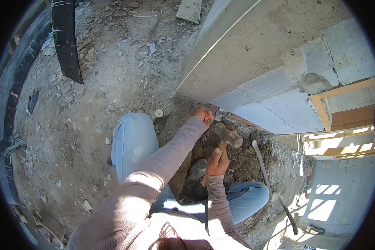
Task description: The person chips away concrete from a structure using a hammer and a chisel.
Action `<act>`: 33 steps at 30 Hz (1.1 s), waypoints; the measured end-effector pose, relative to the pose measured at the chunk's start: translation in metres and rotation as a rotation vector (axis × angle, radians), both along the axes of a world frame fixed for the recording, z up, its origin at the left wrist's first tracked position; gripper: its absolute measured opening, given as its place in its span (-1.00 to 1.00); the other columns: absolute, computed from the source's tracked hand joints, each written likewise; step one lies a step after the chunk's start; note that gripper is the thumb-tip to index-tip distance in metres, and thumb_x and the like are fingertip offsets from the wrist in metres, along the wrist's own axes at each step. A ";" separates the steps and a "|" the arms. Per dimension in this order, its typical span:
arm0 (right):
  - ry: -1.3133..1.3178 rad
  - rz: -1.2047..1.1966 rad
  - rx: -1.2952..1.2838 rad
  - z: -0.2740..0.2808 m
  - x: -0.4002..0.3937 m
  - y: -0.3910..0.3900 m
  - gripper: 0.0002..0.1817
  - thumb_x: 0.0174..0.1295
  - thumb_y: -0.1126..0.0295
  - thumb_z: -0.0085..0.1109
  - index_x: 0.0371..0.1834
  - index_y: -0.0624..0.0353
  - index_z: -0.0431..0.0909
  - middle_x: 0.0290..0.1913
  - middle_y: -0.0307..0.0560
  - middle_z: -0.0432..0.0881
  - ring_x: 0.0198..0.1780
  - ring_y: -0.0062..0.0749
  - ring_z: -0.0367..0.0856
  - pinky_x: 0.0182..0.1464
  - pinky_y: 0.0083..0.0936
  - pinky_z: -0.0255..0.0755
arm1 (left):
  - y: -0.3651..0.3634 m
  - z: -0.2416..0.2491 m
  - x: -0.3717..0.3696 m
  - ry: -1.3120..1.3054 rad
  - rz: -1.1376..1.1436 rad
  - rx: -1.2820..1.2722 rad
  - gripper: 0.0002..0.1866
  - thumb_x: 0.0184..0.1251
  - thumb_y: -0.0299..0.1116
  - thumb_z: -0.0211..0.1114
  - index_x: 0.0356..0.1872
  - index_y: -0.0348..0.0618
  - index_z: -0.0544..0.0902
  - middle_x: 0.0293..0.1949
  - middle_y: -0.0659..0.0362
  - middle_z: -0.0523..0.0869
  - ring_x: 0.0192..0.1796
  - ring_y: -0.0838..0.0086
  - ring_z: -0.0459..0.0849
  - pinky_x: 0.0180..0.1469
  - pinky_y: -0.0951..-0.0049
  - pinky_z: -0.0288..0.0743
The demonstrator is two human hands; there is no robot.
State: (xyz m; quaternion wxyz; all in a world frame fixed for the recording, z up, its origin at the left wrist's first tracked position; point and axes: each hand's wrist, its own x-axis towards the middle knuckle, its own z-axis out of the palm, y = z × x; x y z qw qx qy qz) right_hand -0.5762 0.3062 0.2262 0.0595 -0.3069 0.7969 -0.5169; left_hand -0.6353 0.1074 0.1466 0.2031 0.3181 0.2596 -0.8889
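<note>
My right hand [217,161] is wrapped round the wooden handle of a hammer, close below its head. The worn metal hammer head [228,135] is between my two hands, over the dug soil. Up and to the left, my left hand [203,116] is closed at the foot of the wall, next to the hammer head. What its fingers hold is too small and hidden to make out. Dark loose soil [248,160] lies under and beside the hammer.
A plastered wall [254,54] with pale blocks [275,104] rises at the upper right. A white cord [214,43] runs down to a round white piece [158,113]. A metal bar [260,164] lies at the right. A black strip [66,41] is at the upper left.
</note>
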 end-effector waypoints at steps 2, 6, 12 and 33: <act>-0.031 -0.047 -0.047 0.031 0.020 -0.011 -0.58 0.49 0.10 -0.05 -0.37 0.27 0.45 -0.65 -0.29 0.33 -0.60 -0.66 0.28 -0.54 -0.56 0.17 | 0.002 0.007 0.004 -0.034 0.007 0.019 -0.78 0.54 -0.29 0.03 -0.37 -0.08 0.33 -0.55 0.20 0.43 -0.53 0.46 0.43 -0.50 0.46 0.44; 0.439 -0.026 -0.088 -0.017 -0.007 -0.014 -0.54 0.47 0.07 -0.02 -0.48 0.22 0.44 -0.66 -0.31 0.33 -0.61 -0.67 0.29 -0.56 -0.57 0.15 | -0.003 -0.006 0.000 0.055 0.026 0.024 -0.77 0.54 -0.25 0.06 -0.34 -0.09 0.35 -0.56 0.18 0.43 -0.57 0.43 0.45 -0.51 0.44 0.44; -0.256 -0.157 0.033 -0.028 -0.003 0.028 -0.50 0.46 0.02 0.00 -0.53 0.19 0.42 -0.65 -0.33 0.35 -0.58 -0.64 0.24 -0.54 -0.51 0.15 | 0.033 -0.025 0.030 -0.264 -0.378 -0.480 -0.76 0.53 -0.18 0.10 -0.28 -0.08 0.36 -0.53 0.18 0.42 -0.57 0.43 0.44 -0.57 0.38 0.37; -0.587 -0.241 -0.116 -0.003 0.008 0.043 -0.57 0.47 0.05 0.02 -0.49 0.11 0.35 -0.68 -0.41 0.27 -0.69 -0.76 0.21 -0.67 -0.66 0.06 | 0.039 -0.006 -0.016 -0.023 -0.075 -0.158 -0.70 0.55 -0.18 -0.05 -0.37 -0.14 0.36 -0.55 0.20 0.40 -0.55 0.49 0.41 -0.58 0.53 0.37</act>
